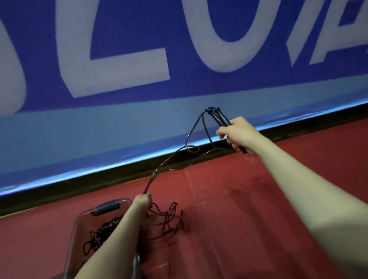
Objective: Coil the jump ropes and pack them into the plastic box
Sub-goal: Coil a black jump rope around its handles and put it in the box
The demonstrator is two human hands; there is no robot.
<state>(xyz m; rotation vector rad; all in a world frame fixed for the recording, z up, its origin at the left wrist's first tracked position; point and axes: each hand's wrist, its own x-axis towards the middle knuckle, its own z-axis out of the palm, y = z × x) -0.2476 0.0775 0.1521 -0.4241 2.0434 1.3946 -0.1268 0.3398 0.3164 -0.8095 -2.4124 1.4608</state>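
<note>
Nearest: clear plastic box (81, 236) on the red floor (236, 200), lower left, partly behind the left forearm. A dark rope (102, 232) already lies inside it, loosely bundled. Blue latch handle (106, 208) on the far rim.

Just right of the box, a loose tangle of rope (168, 218) sits on the floor, uncoiled.

Left hand (142, 201) is above that tangle, near the box's far corner, fingers curled round the rope strand. From there the jump rope (169, 159) arcs up and right to the right hand (236, 134), which is clenched round both black handles (219, 117), held together and pointing up-left. A small loop hangs off the handle tops.

Behind: blue banner (173, 43) with big white letters, black baseboard along the floor edge.

Judgement: coiling step is at its start for this rope; most of the length is still on the floor.

To do it well:
- keep handles paired in the right grip as the anchor
- left hand slides along the strand, feeding even loops to the right
- lift slack clear of the tangle before each loop, or it may snag
- same loop size each pass, sized to fit the box
- avoid dragging the strand across the box rim
</note>
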